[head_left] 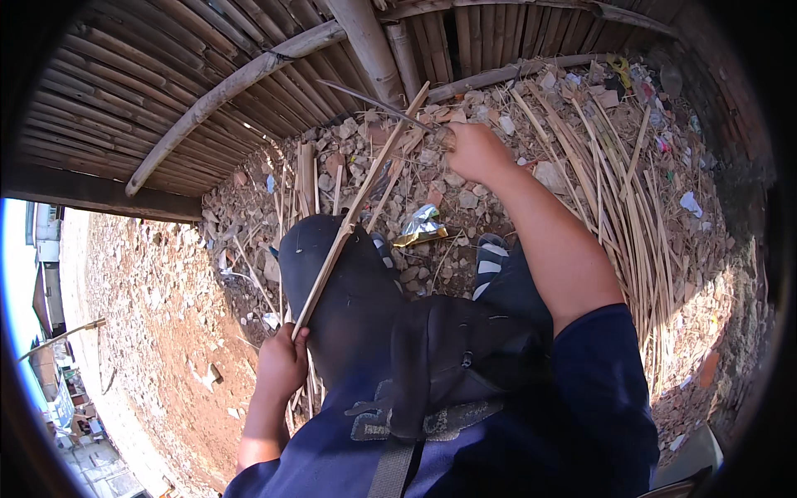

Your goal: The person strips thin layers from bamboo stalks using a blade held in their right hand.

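My left hand (282,363) is closed around the lower end of a long split bamboo strip (353,214). The strip slants up and away to the right, across my left thigh. My right hand (479,153) grips a knife (448,138) by its handle, out in front of my knees. Its long, narrow blade (374,100) points to the far left and crosses the strip near the far end. From this view I cannot tell whether the blade touches the strip.
Many long bamboo strips (618,224) lie in a bundle on my right. Rubble (344,148) and a crumpled foil wrapper (421,227) cover the ground ahead, near my sandalled feet. A bamboo-slat wall (274,87) with poles stands in front. Sunlit dirt (166,307) stretches to the left.
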Tool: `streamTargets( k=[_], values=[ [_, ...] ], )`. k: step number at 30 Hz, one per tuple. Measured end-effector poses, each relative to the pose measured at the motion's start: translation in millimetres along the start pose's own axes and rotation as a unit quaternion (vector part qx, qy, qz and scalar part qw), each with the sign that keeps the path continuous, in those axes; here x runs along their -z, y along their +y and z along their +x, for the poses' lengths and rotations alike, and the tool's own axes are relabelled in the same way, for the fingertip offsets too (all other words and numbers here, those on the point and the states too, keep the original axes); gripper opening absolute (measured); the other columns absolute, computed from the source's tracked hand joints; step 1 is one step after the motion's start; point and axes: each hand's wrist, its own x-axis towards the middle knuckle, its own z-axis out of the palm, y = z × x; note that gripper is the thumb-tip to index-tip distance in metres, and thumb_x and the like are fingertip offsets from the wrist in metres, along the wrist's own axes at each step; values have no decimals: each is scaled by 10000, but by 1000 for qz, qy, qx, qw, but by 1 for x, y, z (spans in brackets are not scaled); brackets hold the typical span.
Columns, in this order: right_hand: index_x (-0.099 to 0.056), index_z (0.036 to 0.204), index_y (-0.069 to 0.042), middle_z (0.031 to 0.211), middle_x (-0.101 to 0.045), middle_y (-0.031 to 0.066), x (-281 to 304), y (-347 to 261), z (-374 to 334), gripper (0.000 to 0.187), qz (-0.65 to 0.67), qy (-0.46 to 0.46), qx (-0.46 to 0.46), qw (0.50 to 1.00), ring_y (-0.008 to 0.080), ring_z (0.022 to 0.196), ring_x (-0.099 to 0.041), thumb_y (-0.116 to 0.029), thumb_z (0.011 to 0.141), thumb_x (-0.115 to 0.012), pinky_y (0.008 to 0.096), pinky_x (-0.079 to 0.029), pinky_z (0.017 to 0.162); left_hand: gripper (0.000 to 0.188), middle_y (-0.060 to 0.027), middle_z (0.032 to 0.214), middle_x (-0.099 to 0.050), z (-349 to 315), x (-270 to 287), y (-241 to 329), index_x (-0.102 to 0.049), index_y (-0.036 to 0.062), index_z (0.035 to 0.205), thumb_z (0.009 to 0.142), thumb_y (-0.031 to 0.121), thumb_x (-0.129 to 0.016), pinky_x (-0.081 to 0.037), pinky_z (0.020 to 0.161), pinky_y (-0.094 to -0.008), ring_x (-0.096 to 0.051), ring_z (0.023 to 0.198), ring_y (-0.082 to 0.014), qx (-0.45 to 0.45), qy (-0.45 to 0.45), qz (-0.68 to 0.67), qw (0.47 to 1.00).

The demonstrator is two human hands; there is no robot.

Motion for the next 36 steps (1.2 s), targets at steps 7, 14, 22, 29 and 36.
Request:
streamTargets(
  k=[7,14,22,29,36],
  values=[
    [-657,1185,-78,953,-705,215,19,-67,-36,425,-42,-108,45,992,405,927,-681,-156,769,-692,502,-543,833,259,-291,693,-613,-1,-8,-5,-557,-6,884,1004,222,-572,-461,620,-581,-606,708,-523,-19,-1,-10,1000],
    [-676,1154,-80,955,-717,219,2,-18,-1,393,38,-62,-7,997,382,897,-693,-142,766,-682,459,-559,817,343,-244,659,-596,11,13,-9,-603,-27,877,1026,278,-552,-472,605,-467,-606,645,-448,-25,-67,-125,990],
    [-699,1063,-120,910,-709,199,-18,-50,-16,353,9,-139,99,985,407,886,-680,-145,711,-687,502,-549,814,472,-71,634,-582,15,5,-23,-622,-14,879,1036,424,-540,-450,578,-353,-551,591,-173,27,-122,-185,975],
    [-671,1002,-115,837,-695,179,-14,-70,-33,269,-61,-98,160,980,394,851,-691,-145,735,-681,527,-545,755,498,1,633,-546,12,7,-38,-625,20,891,1016,496,-552,-413,532,-293,-496,556,-106,62,-158,-251,953],
    [-685,1057,-104,934,-711,171,-14,-53,-17,300,-56,-106,99,988,367,922,-699,-86,762,-636,500,-557,801,446,27,611,-512,20,8,-21,-599,55,904,1022,482,-548,-377,462,-269,-456,488,-79,124,-196,-310,922]
  ],
)
